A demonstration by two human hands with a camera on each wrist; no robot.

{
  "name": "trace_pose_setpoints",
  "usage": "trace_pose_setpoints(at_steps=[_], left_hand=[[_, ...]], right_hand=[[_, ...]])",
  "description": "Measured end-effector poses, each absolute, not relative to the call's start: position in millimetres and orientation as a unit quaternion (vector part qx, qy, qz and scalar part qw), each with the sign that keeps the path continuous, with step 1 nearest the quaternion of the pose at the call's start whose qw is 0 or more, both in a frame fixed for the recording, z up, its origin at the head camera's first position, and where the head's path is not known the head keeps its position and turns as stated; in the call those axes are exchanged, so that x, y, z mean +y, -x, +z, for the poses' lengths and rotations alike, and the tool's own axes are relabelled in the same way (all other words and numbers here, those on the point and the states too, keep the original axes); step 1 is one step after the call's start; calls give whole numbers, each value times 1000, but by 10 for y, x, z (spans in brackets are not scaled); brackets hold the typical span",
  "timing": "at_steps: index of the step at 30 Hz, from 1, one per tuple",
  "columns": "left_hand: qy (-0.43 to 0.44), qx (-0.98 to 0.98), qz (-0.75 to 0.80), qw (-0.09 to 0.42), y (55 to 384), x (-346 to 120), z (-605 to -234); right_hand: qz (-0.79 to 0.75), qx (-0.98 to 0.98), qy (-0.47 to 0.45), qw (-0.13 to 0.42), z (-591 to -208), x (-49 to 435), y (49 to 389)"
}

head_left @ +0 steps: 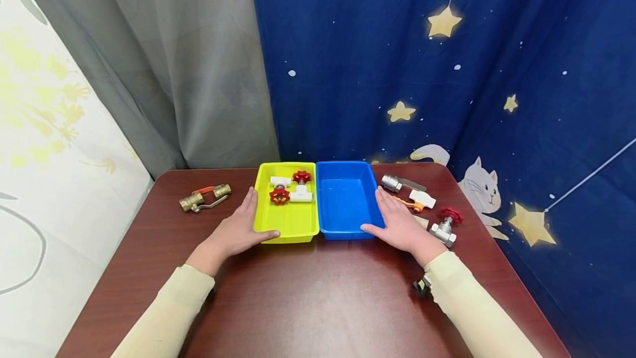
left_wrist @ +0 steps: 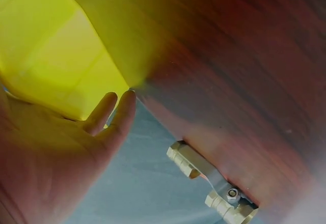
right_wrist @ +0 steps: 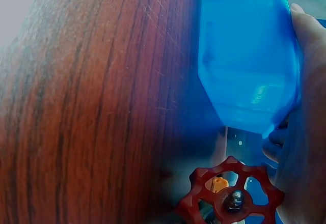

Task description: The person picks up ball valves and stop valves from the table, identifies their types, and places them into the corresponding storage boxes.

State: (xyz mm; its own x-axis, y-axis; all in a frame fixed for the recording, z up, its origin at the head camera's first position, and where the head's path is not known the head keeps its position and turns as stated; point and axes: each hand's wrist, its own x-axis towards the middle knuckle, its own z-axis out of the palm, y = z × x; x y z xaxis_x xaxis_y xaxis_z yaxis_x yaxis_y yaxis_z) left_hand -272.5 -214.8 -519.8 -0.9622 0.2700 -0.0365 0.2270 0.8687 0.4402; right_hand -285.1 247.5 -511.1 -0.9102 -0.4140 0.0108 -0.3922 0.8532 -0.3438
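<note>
A yellow tray [head_left: 285,225] and a blue tray [head_left: 343,225] stand side by side on the table. Along the yellow tray's left side lies my left hand [head_left: 239,230], fingers extended, thumb at the front rim. My right hand [head_left: 401,226] flanks the blue tray's right side in the same way, its thumb near the front corner. Inside the yellow tray are two white valves with red handwheels, one rear right [head_left: 301,195] and one further left [head_left: 280,196]. In the right wrist view, the right hand [right_wrist: 313,107] runs beside the blue tray [right_wrist: 249,46].
Left of the trays lie brass ball valves [head_left: 191,201] with orange and metal levers. To the right are a silver lever valve [head_left: 392,183], a white valve with an orange handle [head_left: 422,199] and a metal valve with a red handwheel [head_left: 444,232]. The right hand partly hides a beige piece [head_left: 422,222].
</note>
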Motion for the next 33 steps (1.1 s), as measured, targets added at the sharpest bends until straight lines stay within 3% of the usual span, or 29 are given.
trace_pose_setpoints(at_steps=[24, 33], left_hand=[[-125, 965, 223, 58, 2753, -2151, -5222], [-125, 965, 222, 62, 2750, -2148, -5208]], right_hand=[[-163, 963, 211, 33, -5106, 2485, 2884], [-184, 963, 196, -13, -4924, 2637, 2887]])
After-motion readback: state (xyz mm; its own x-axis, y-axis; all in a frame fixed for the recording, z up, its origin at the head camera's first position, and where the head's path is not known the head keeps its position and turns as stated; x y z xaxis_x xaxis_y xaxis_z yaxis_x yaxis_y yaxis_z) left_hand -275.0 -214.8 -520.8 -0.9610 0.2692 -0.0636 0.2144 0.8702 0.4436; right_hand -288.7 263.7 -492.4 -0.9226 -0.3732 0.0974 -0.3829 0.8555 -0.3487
